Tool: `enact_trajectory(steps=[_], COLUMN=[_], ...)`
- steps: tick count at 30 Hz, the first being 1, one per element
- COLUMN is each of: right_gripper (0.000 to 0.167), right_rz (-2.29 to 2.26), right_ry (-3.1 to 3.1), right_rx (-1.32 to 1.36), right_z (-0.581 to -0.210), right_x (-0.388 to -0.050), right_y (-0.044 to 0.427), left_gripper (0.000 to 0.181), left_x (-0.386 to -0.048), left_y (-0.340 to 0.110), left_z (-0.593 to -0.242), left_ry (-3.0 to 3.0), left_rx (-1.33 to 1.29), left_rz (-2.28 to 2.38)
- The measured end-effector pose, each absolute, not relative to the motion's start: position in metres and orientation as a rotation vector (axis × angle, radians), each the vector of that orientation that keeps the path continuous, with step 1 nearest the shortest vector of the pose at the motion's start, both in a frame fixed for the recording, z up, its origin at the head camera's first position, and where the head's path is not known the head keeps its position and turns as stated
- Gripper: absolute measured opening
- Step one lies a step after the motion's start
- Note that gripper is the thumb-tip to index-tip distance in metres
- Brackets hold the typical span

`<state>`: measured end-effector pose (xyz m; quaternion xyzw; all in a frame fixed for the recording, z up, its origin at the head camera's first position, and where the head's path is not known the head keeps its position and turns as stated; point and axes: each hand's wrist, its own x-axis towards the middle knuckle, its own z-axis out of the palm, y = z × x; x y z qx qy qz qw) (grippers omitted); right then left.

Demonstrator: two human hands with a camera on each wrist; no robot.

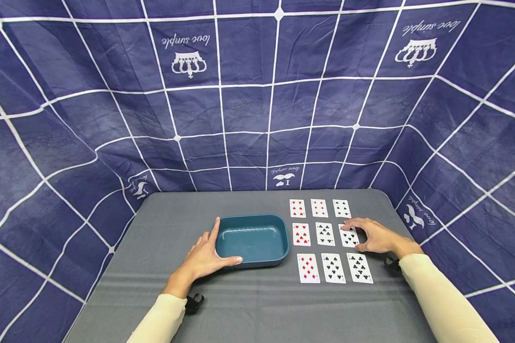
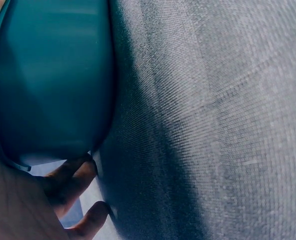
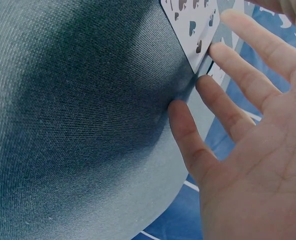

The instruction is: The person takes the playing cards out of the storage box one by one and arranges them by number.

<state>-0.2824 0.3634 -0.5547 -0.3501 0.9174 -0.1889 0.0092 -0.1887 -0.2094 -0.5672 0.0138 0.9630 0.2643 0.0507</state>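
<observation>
A teal rectangular tray (image 1: 252,238) with rounded corners lies on the grey tabletop, nothing inside it. My left hand (image 1: 202,257) spans its left end, thumb stretched along the near side and index finger straight at the far left corner. In the left wrist view, fingers (image 2: 77,182) touch the tray's end wall. My right hand (image 1: 375,237) spreads over a spades card (image 1: 349,237), the right one of the middle row, with index finger at its far edge and thumb by its near right corner. From the right wrist, the other fingers (image 3: 188,135) appear extended.
Face-up playing cards lie right of the tray in three rows of three. Hearts (image 1: 301,234) and clubs (image 1: 324,234) share the middle row; diamonds (image 1: 308,268), spades (image 1: 333,267) and clubs (image 1: 360,267) form the near row. Blue cloth (image 1: 249,109) encloses the back and sides.
</observation>
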Motion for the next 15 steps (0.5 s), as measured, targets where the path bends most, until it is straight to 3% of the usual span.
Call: enact_trajectory(steps=[10,15], right_gripper=[0.066,0.055], right_rz=[-0.627,-0.686], right_ry=[2.886,2.934], right_rx=[-1.055,-0.96], right_z=[-0.5576,-0.5628], right_x=[-0.2806,-0.277], right_y=[0.3646,0.3644], left_gripper=[0.158,0.158], left_x=[-0.1903,-0.1905], left_y=[-0.2097,-0.2096], left_z=[-0.5679,-0.5692], left_ry=[2.936,2.944], left_rx=[0.047,0.054], left_rz=[0.802,0.79])
